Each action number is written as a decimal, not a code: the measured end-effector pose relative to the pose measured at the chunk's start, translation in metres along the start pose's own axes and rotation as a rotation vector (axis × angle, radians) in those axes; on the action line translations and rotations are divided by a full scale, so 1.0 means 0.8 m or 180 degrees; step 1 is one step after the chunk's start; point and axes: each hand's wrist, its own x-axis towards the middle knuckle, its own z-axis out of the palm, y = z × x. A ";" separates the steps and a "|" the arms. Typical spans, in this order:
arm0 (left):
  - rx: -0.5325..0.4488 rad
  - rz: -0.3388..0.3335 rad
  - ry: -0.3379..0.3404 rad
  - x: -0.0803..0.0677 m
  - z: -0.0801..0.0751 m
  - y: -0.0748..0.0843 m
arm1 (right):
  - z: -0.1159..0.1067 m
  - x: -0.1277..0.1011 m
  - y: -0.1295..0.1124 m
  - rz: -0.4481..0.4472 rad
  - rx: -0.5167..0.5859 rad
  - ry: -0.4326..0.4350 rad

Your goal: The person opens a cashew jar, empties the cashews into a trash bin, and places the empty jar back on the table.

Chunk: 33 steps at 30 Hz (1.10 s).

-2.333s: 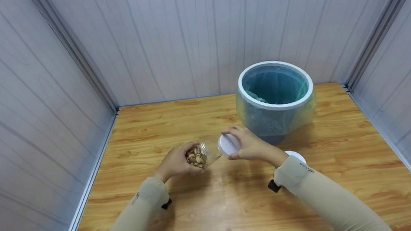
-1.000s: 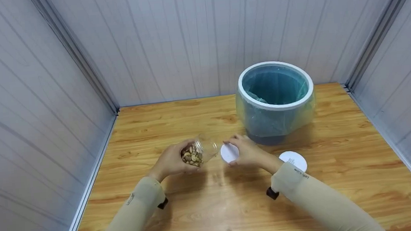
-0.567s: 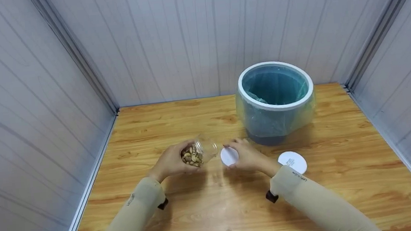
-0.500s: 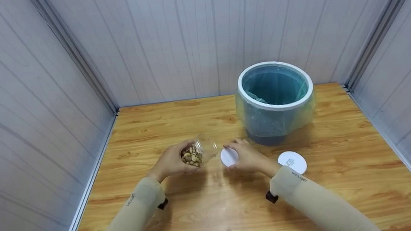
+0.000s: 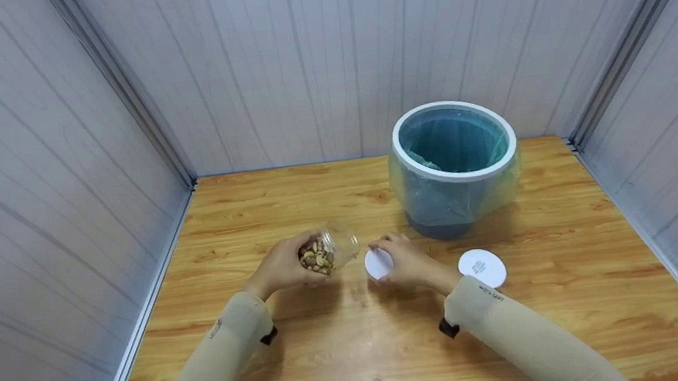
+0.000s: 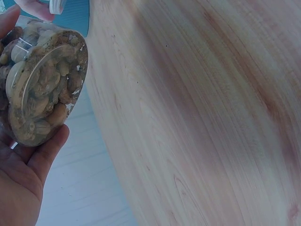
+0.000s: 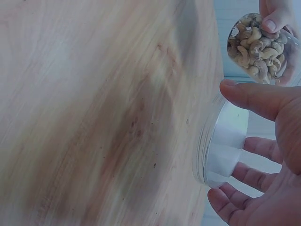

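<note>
A clear jar (image 5: 342, 243) of mixed nuts (image 5: 316, 259), cashews among them, lies tilted in my left hand (image 5: 281, 268), its uncovered mouth facing right. In the left wrist view, fingers and thumb wrap the jar near its base (image 6: 51, 89). My right hand (image 5: 410, 264) grips a round white lid (image 5: 378, 264) by its edge, a short way right of the jar's mouth. The right wrist view shows the lid (image 7: 228, 141) on its side between thumb and fingertips, low over the table.
Behind my right hand stands a bin (image 5: 441, 230) with a white rim and a translucent liner folded over it. A flat white disc (image 5: 482, 268) with small print lies on the wooden table (image 5: 353, 355) beside my right wrist. Panel walls enclose the back and sides.
The jar has shifted slightly left and then stayed still. My right hand has lowered a little with the lid, and more of the white disc shows beside my wrist.
</note>
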 end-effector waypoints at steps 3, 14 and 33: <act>0.0005 0.0003 0.0000 0.000 -0.001 0.001 | 0.002 0.000 0.002 -0.0017 -0.0011 -0.0017; 0.0035 0.0101 0.0006 0.001 -0.003 0.002 | 0.013 0.001 0.010 -0.0154 -0.0069 -0.0022; 0.0072 0.0074 0.0020 0.001 0.000 -0.005 | 0.029 -0.005 0.015 -0.0108 -0.0163 -0.0089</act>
